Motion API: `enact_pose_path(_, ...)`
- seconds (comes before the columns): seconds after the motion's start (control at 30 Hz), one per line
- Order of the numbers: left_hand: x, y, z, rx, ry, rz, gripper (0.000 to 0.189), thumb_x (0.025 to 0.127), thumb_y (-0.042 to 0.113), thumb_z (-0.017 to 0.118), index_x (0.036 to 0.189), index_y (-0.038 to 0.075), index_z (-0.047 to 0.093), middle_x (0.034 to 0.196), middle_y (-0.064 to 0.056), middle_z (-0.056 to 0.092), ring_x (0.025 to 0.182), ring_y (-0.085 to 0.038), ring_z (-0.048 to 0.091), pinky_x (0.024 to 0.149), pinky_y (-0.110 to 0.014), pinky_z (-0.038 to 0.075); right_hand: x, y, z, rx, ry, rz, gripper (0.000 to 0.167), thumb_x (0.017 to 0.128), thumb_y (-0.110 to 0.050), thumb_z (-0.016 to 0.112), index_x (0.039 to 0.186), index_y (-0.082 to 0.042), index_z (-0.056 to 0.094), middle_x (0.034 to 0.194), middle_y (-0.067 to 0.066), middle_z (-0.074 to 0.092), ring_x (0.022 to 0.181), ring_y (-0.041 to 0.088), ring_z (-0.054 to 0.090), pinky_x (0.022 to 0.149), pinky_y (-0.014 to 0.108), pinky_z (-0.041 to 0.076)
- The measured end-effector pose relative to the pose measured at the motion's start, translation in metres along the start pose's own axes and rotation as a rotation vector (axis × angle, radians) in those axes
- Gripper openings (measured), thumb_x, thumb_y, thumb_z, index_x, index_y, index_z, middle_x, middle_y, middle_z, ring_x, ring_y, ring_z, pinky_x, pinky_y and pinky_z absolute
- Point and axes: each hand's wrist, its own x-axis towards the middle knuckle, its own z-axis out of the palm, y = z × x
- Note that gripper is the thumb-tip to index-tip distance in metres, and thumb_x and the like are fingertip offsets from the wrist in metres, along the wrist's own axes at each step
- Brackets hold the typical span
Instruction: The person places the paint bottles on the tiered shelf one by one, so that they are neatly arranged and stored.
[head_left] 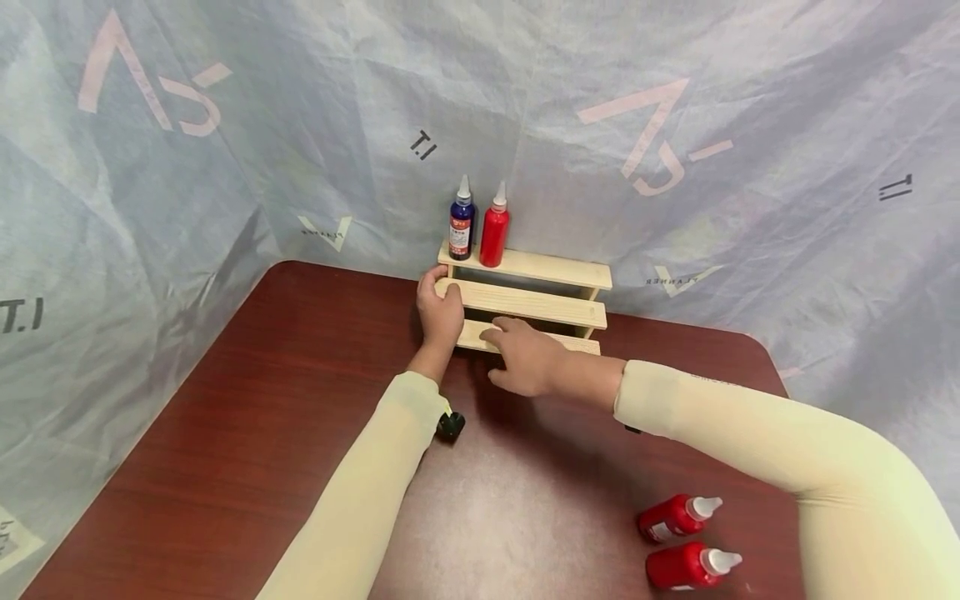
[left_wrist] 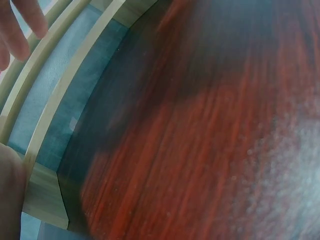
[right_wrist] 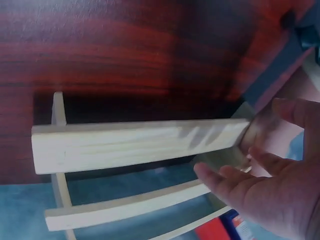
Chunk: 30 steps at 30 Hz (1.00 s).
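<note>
A pale three-step wooden rack (head_left: 540,267) stands near the back edge of the table. My left hand (head_left: 440,312) grips its left end, thumb over the middle step and fingers round the far side. My right hand (head_left: 528,358) hovers at the lowest step with fingers loosely spread and nothing held; in the right wrist view the hand (right_wrist: 280,190) is beside the steps. On the top step, at the left, a blue squeeze bottle (head_left: 461,229) and a red squeeze bottle (head_left: 493,236) stand upright with pointed nozzles.
Two more red squeeze bottles, one (head_left: 671,518) farther and one (head_left: 682,567) nearer, lie on the table (head_left: 300,400) at the front right. Grey printed sheeting (head_left: 360,108) hangs behind the rack and along the sides.
</note>
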Motion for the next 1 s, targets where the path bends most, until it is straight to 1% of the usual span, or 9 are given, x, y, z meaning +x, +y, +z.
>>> enact_pose_path(0.1,0.0,-0.001,0.0,-0.001,0.003,0.004,0.037,0.096,0.002,0.056,0.131,0.003,0.066,0.138,-0.015,0.063,0.136,-0.026,0.056,0.119,-0.041,0.042,-0.005,-0.003,0.003,0.0,-0.011,-0.013,0.071,0.102,-0.038,0.064,0.162,-0.009,0.04,0.172,0.024,0.028,0.163,0.043,0.023,0.131,0.052,0.028)
enact_pose_path(0.23,0.0,0.0,0.0,-0.009,0.002,0.006,0.036,0.097,0.002,0.056,0.131,0.003,0.066,0.138,-0.015,0.063,0.136,-0.027,0.056,0.119,-0.041,0.042,-0.013,-0.006,0.004,-0.054,-0.002,-0.028,0.075,0.103,-0.044,0.062,0.165,-0.011,0.035,0.175,0.022,0.022,0.165,0.043,0.014,0.132,0.058,0.023)
enact_pose_path(0.43,-0.001,0.001,0.0,-0.021,-0.002,0.003,0.036,0.097,0.001,0.055,0.132,0.003,0.066,0.14,-0.015,0.062,0.137,-0.026,0.056,0.12,-0.041,0.042,-0.026,-0.01,0.003,-0.112,0.023,-0.044,0.076,0.104,-0.049,0.06,0.166,-0.013,0.033,0.176,0.021,0.019,0.165,0.043,0.012,0.131,0.064,0.02)
enact_pose_path(0.57,-0.002,0.001,-0.001,-0.024,-0.005,0.003,0.037,0.097,0.001,0.055,0.133,0.001,0.065,0.14,-0.016,0.061,0.137,-0.027,0.055,0.12,-0.041,0.042,-0.033,-0.011,0.005,-0.123,0.032,-0.055,0.074,0.103,-0.049,0.061,0.164,-0.012,0.039,0.176,0.021,0.021,0.165,0.044,0.013,0.13,0.065,0.022)
enact_pose_path(0.63,-0.002,0.001,-0.001,-0.025,-0.003,0.004,0.037,0.097,0.001,0.055,0.133,0.001,0.065,0.14,-0.017,0.061,0.137,-0.028,0.055,0.119,-0.042,0.042,-0.037,-0.012,0.006,-0.127,0.028,-0.065,0.07,0.103,-0.047,0.062,0.16,-0.011,0.045,0.175,0.022,0.024,0.164,0.045,0.015,0.129,0.067,0.023)
enact_pose_path(0.73,-0.002,0.001,-0.001,-0.024,0.003,0.006,0.037,0.096,0.0,0.056,0.132,0.0,0.066,0.138,-0.017,0.062,0.136,-0.028,0.056,0.119,-0.041,0.043,-0.042,-0.013,0.009,-0.135,-0.003,-0.071,0.064,0.102,-0.046,0.065,0.153,-0.009,0.054,0.172,0.023,0.029,0.162,0.047,0.022,0.127,0.067,0.027)
enact_pose_path(0.8,-0.002,0.001,-0.001,-0.021,0.005,0.009,0.037,0.096,-0.001,0.056,0.132,0.0,0.066,0.138,-0.017,0.062,0.136,-0.028,0.056,0.118,-0.041,0.043,-0.045,-0.014,0.01,-0.158,-0.032,-0.072,0.061,0.101,-0.045,0.066,0.149,-0.009,0.058,0.168,0.024,0.037,0.157,0.047,0.034,0.124,0.065,0.035)
enact_pose_path(0.93,-0.001,0.001,0.0,-0.021,0.013,0.02,0.037,0.095,-0.002,0.056,0.13,0.0,0.067,0.137,-0.018,0.063,0.135,-0.029,0.056,0.118,-0.04,0.043,-0.053,-0.016,0.01,-0.172,-0.149,-0.024,0.064,0.099,-0.047,0.069,0.15,-0.01,0.058,0.158,0.019,0.054,0.144,0.04,0.054,0.11,0.058,0.052)
enact_pose_path(1.0,-0.001,0.001,0.0,-0.02,0.018,0.024,0.037,0.095,-0.002,0.056,0.13,0.0,0.067,0.136,-0.018,0.063,0.135,-0.028,0.057,0.119,-0.04,0.043,-0.058,-0.018,0.01,-0.18,-0.212,0.012,0.067,0.098,-0.049,0.069,0.153,-0.011,0.056,0.153,0.016,0.06,0.14,0.035,0.059,0.102,0.055,0.057)
